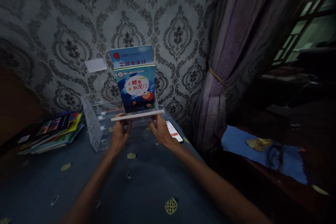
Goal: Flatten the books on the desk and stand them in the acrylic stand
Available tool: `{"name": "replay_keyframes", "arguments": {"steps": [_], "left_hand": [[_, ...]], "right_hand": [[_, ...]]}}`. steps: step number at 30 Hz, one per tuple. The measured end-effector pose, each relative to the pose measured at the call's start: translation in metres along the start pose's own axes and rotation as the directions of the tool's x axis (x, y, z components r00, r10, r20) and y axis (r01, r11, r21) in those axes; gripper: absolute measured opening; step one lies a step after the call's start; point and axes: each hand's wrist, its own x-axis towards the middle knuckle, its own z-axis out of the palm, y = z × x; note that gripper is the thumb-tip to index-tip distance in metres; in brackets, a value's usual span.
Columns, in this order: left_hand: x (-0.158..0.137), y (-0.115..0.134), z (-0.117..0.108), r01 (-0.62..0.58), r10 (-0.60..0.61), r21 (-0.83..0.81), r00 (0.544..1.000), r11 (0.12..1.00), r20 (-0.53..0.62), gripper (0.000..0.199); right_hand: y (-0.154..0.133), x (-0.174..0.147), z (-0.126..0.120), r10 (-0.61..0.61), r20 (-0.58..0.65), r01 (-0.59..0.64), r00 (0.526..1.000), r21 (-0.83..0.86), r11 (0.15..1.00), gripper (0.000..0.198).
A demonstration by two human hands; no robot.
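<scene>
A thin book [138,115] is held level between my hands, seen edge-on as a pale strip; its cover is hidden. My left hand [120,135] is closed on its left end, and my right hand [161,131] grips it near the right end. Just behind it, a blue picture book [139,89] with a fish on its cover stands upright in a clear plastic rack [95,124]. A taller blue book [131,56] with red lettering rises behind that one. Most of the rack's right part is hidden by the books and my hands.
A pile of books [52,133] lies at the left of the patterned blue tablecloth [105,189]. A lit phone [174,131] rests beside my right hand. At right are a tied purple curtain [215,63] and a blue cloth [238,143] with small items. Patterned wallpaper is behind.
</scene>
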Motion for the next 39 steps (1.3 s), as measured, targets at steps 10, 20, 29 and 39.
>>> {"name": "replay_keyframes", "arguments": {"steps": [10, 20, 29, 39], "left_hand": [[0.049, 0.014, 0.004, -0.170, 0.172, 0.038, 0.981, 0.985, -0.093, 0.040], [0.041, -0.001, 0.016, -0.091, 0.096, 0.114, 0.994, 0.989, -0.042, 0.044], [0.040, 0.002, 0.017, -0.055, 0.064, 0.181, 0.997, 0.982, -0.047, 0.048], [0.038, 0.017, 0.012, -0.006, 0.009, 0.272, 1.000, 0.962, -0.011, 0.046]], "right_hand": [[-0.004, 0.055, -0.015, -0.058, -0.062, 0.064, 0.996, 0.093, 0.994, 0.023], [0.007, 0.059, -0.021, -0.032, 0.115, 0.021, 0.993, 0.098, 0.995, 0.039], [0.015, 0.059, -0.018, -0.009, 0.070, 0.005, 0.998, 0.057, 0.998, 0.039], [0.016, 0.058, -0.019, 0.034, 0.058, -0.034, 0.998, 0.000, 0.999, 0.033]]}}
